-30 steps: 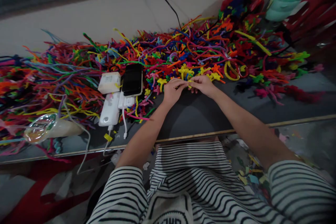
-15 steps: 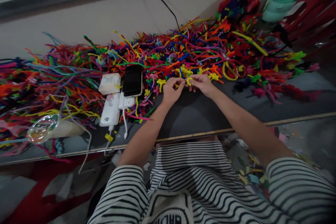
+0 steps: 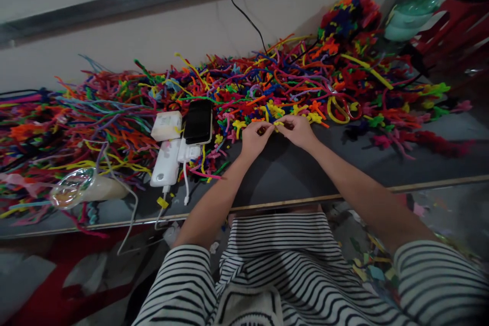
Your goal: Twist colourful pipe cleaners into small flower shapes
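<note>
Between my two hands is a small piece of yellow pipe cleaner [image 3: 278, 124], partly hidden by the fingers. My left hand [image 3: 255, 137] pinches its left side, thumb and forefinger together. From the other side my right hand [image 3: 297, 131] grips it, the fingertips of both hands almost touching. Just beyond the hands lie twisted yellow pipe-cleaner shapes [image 3: 274, 110], and another yellow one [image 3: 239, 128] sits left of my left hand. Red-and-yellow-handled scissors [image 3: 339, 110] rest to the right of my right hand.
A heap of coloured pipe cleaners [image 3: 118, 97] runs along the wall. On the dark table [image 3: 290, 178] are a phone [image 3: 198, 121], a white power bank [image 3: 165, 163], a white box [image 3: 166, 125] and a drink cup [image 3: 87, 187] at left. A green container [image 3: 408, 20] stands back right.
The view has shifted slightly, so things sit a little lower and further right. My fingers have closed tighter around the yellow piece, and less of it shows.
</note>
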